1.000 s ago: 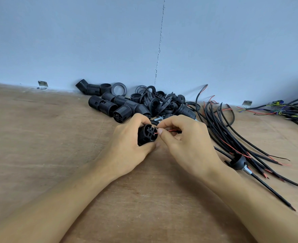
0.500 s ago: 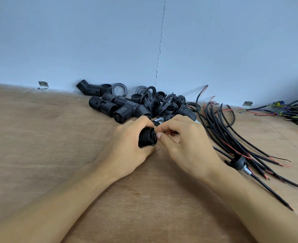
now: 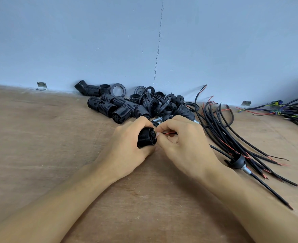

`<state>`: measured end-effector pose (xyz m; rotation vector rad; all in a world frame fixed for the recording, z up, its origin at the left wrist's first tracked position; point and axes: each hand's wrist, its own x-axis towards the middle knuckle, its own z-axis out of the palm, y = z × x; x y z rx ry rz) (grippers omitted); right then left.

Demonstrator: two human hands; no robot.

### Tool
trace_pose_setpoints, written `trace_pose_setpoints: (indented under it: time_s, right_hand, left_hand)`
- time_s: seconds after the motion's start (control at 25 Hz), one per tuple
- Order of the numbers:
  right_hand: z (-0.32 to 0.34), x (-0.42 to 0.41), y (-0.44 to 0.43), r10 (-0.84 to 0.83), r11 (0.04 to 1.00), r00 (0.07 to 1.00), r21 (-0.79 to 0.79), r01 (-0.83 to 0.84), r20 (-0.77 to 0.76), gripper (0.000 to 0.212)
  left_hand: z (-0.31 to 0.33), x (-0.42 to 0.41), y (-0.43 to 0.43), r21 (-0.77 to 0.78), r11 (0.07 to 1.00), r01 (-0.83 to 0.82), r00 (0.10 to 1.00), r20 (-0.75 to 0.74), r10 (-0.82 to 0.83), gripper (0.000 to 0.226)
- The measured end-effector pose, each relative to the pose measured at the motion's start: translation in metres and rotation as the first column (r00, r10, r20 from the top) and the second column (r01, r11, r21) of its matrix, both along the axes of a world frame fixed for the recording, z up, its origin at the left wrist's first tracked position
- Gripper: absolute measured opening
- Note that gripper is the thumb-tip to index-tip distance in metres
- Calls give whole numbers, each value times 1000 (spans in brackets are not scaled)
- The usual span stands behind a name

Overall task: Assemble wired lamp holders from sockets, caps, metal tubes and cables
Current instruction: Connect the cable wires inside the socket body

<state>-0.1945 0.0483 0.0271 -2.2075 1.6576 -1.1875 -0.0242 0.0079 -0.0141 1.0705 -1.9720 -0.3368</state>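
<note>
At mid-table, left hand point(image 3: 127, 146) grips a black socket point(image 3: 146, 137); right hand point(image 3: 183, 142) pinches a red wire point(image 3: 168, 133) at its terminal end. Step, by my reading: wiring the socket. Next needs the tip steered squarely into the terminal.

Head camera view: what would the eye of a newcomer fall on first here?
At the centre, the left hand grips a black ribbed socket while the right hand pinches a thin red wire at the socket's end face. Behind them, against the wall, lies a pile of black sockets and caps. To the right, a bundle of black cables fans across the wooden table.
</note>
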Motion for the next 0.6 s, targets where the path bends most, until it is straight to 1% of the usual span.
trace_pose_setpoints:
  time_s: [0.12, 0.28, 0.4, 0.48, 0.6]
  right_hand:
    - [-2, -1, 0, 0, 1000, 999, -14, -1, -44, 11]
    - [-4, -2, 0, 19, 999, 979, -44, -29, -203, 8]
    - [-4, -4, -1, 20, 995, 960, -84, -46, -279, 9]
    - [-4, -4, -1, 23, 993, 955, -101, -56, -296, 9]
    - [-6, -3, -2, 15, 995, 969, -94, -40, -245, 8]
  left_hand:
    - [1, 0, 0, -19, 1000, -3, 1000, 10, 3, 43]
    - [1, 0, 0, -46, 999, -13, 1000, 22, 14, 44]
    - [1, -1, 0, -79, 997, -14, 999, 43, 17, 47]
    - [1, -2, 0, -100, 995, -15, 998, 55, 20, 50]
    - [0, -2, 0, -110, 993, -33, 997, 68, 40, 52]
